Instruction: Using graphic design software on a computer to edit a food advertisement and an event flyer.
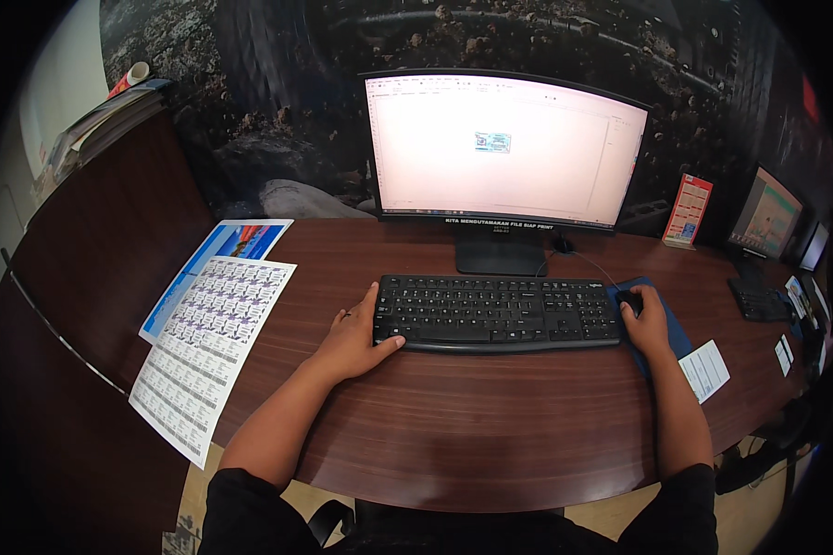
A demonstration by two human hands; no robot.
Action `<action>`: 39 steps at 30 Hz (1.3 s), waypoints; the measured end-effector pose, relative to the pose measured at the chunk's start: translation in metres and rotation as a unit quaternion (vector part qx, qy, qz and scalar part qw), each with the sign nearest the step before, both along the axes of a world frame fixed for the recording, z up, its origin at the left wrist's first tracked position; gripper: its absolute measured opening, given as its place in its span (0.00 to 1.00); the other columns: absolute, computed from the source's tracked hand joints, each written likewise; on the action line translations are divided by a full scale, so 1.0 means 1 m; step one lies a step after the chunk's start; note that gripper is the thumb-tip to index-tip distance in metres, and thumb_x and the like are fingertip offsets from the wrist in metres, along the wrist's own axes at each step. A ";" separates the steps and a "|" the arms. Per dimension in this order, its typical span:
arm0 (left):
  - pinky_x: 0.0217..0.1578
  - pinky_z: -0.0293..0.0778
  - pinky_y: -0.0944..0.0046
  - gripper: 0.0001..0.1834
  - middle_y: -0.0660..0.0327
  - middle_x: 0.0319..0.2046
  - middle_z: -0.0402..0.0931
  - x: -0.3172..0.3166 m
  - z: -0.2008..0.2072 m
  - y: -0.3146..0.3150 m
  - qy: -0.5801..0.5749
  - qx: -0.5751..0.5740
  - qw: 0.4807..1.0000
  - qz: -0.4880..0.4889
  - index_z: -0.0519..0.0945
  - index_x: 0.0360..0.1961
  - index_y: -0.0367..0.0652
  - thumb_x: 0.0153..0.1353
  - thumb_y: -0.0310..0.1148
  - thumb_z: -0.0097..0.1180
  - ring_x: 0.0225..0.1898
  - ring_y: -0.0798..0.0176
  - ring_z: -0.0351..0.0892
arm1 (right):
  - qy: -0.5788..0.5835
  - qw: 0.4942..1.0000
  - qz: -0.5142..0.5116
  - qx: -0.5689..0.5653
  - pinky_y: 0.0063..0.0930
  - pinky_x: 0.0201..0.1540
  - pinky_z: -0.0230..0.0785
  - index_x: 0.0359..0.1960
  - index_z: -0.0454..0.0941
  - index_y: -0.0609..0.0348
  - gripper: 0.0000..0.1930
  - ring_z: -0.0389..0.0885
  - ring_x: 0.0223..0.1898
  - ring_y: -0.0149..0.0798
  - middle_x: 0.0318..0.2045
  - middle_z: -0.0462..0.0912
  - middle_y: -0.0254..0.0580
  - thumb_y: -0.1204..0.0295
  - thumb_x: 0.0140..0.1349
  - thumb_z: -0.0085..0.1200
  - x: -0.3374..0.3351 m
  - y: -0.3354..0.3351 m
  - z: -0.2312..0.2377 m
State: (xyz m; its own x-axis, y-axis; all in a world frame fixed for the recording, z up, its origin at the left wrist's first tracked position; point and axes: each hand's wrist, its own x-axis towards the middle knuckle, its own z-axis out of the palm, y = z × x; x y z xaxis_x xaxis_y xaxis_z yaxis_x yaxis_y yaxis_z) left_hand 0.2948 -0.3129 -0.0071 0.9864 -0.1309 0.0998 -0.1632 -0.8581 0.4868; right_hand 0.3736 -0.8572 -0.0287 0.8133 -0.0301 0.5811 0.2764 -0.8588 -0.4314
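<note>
A black keyboard (500,313) lies on the brown wooden desk (491,425). At its left end rests my left hand (354,338), fingers stretched along the side edge and thumb at the lower left corner; it holds nothing. My right hand (650,324) is curled over a black computer mouse (631,302), which it mostly hides. Under the mouse is a dark blue mouse pad (677,344). Behind the keyboard stands a monitor (500,166), its mostly white window showing one small greenish card design in the middle.
Left on the desk, a printed sheet of repeated small labels (208,347) overlaps a blue printed sheet (180,282). A white card (706,370) lies right of the pad. Further right stand a red desk calendar (688,211) and a second monitor (768,213). Stacked papers (93,134) top the left partition.
</note>
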 end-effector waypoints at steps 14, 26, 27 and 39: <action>0.75 0.51 0.47 0.56 0.33 0.73 0.60 -0.002 -0.003 -0.002 -0.018 0.005 1.000 -0.008 0.45 0.80 0.34 0.65 0.50 0.65 0.74 0.31 0.60 | -0.149 0.980 0.005 -0.132 0.51 0.60 0.69 0.52 0.78 0.58 0.20 0.79 0.56 0.60 0.56 0.80 0.56 0.68 0.59 0.65 -0.009 0.000 0.003; 0.72 0.58 0.45 0.55 0.31 0.68 0.66 0.001 -0.006 0.003 -0.022 -0.007 1.000 -0.016 0.48 0.79 0.33 0.64 0.50 0.65 0.72 0.32 0.64 | 0.067 0.941 0.286 -0.171 0.52 0.68 0.61 0.47 0.81 0.55 0.12 0.72 0.66 0.56 0.62 0.77 0.50 0.67 0.64 0.61 -0.034 0.134 0.045; 0.72 0.58 0.45 0.55 0.31 0.68 0.66 -0.001 -0.005 0.003 -0.024 -0.010 1.000 -0.010 0.48 0.79 0.33 0.64 0.50 0.65 0.72 0.32 0.64 | 0.065 0.939 0.291 -0.175 0.52 0.68 0.61 0.47 0.81 0.55 0.12 0.72 0.66 0.56 0.62 0.77 0.50 0.67 0.64 0.61 -0.033 0.136 0.047; 0.76 0.47 0.41 0.58 0.32 0.72 0.61 -0.001 0.000 0.008 0.017 -0.005 1.000 -0.017 0.46 0.79 0.32 0.63 0.57 0.63 0.77 0.39 0.57 | 0.269 0.778 0.305 -0.479 0.57 0.79 0.45 0.77 0.61 0.35 0.38 0.50 0.79 0.60 0.80 0.51 0.53 0.67 0.65 0.62 0.000 0.186 0.098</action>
State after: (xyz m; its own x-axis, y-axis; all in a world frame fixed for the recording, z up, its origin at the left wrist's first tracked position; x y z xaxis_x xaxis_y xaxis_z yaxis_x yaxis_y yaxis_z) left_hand 0.2937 -0.3052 -0.0072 0.9842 -0.1636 0.0671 -0.1750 -0.8470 0.5019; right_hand 0.3739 -0.6717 0.0695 0.6395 0.6940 -0.3308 0.7596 -0.6368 0.1323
